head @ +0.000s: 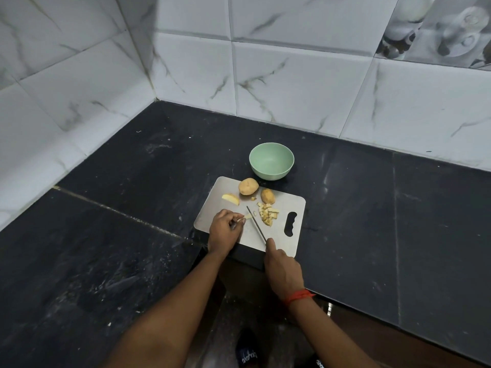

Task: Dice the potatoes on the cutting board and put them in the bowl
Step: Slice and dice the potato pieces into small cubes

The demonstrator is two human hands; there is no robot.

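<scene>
Your left hand (224, 229) lies knuckles-up on the cutting board (212, 209), forearm reaching in from the lower left, its fingertips curled to pinch a small pale potato strip (247, 217) against the board. Your right hand (283, 272), a red thread (299, 297) at its wrist, wraps the handle of the knife (256, 224), index finger seemingly stretched along the spine; the blade runs away from you just right of the strip. Diced pieces (268, 214) lie heaped right of the blade. A wedge (231, 199), a larger whole potato (248, 186) and a smaller potato (267, 196) sit at the board's far edge, near the green bowl (268, 175) on the dark surface (119, 235).
</scene>
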